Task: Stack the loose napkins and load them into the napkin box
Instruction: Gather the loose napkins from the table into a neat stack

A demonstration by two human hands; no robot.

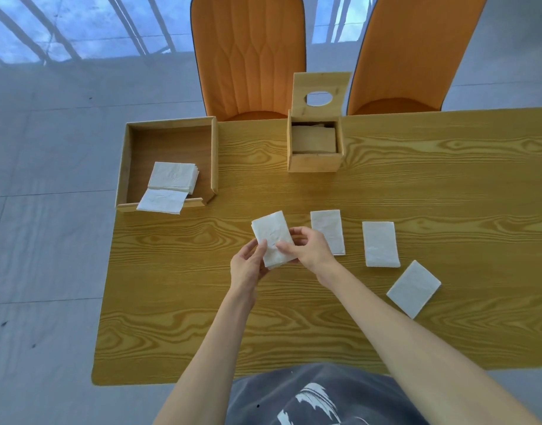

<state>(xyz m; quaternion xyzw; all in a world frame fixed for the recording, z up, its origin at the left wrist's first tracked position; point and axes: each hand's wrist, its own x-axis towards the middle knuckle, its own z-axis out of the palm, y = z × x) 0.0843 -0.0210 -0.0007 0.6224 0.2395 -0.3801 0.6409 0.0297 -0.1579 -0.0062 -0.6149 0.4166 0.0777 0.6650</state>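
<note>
1. Nearest the camera, a grey printed shirt is seen at the bottom edge, with two bare forearms reaching forward over a yellow wood-grain table.
2. A small stack of white folded paper napkins is held just above the table between both hands. The left hand is closed on the stack's near left edge, and the right hand is pinched on its right edge, thumb on top.
3. Three more white folded napkins are seen lying loose on the table to the right: one just beside the right hand, one further right, and a tilted one nearest the table's right side.
4. Judged from this, stacking is only partly done; the thin sheets could slide apart or crumple if the grip is loosened while another is gathered.
5. Further back on the left, a shallow open wooden tray is seen holding more white napkins, one draped over its near rim.
6. Farthest on the table, a small square wooden napkin box stands with its lid, pierced by an oval hole, raised upright. Napkins appear to lie inside already, so an uneven stack could catch on the narrow opening.
7. Two orange upholstered chairs are seen beyond the table.
</note>
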